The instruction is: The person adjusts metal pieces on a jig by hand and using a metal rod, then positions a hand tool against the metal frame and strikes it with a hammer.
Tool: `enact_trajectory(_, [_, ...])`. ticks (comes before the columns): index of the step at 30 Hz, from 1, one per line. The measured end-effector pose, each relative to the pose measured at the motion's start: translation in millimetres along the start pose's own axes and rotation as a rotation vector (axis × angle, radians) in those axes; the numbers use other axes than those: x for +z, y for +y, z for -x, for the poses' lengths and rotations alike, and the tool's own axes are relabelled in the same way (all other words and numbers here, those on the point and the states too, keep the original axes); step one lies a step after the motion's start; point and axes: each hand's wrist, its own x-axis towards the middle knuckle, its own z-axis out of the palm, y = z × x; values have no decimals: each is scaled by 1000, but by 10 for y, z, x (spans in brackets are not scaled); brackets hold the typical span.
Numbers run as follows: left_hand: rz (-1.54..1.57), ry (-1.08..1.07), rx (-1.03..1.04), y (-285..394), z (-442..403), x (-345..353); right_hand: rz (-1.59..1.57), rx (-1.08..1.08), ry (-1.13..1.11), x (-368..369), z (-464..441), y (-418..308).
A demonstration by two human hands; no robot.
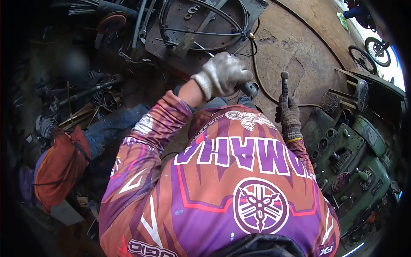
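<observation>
My left hand (227, 75), in a whitish knit glove, is closed in front of my chest, below the round metal frame (201, 31). A thin metal rod (204, 49) runs up to its knuckles, and a dark grey rounded part (249, 89) shows beside its fingers. What the fingers grip is hidden. Over on the right, my right hand (290, 115), in a darker grey glove, wraps round the shaft of a metal tool (285, 85). The tool points upward and ends in a knobbed tip.
A steel plate (152, 45) carries the round frame and washers (188, 16). A hose (257, 73) crosses the floor. Green machinery (364, 171) stands at right. At left, a person in orange (62, 171) has a gloved hand (45, 127) near scattered metal parts. Bicycle wheels (377, 51) are upper right.
</observation>
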Motion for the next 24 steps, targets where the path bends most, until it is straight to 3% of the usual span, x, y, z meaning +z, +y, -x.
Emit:
enact_trajectory(3, [-59,485,75,56,49,116,7,24,2,22,-38,35])
enact_trajectory(6, [-36,570,96,109,139,195,43,-8,-15,31,-50,4])
enact_trajectory(8, [-17,519,83,156,133,214,53,-18,-30,44,-77,-36])
enact_trajectory(10, [28,673,146,211,38,209,67,-26,-44,50,-90,-90])
enact_trajectory(24, [-27,318,-48,350,75,24,78,-41,-48,84,-54,-134])
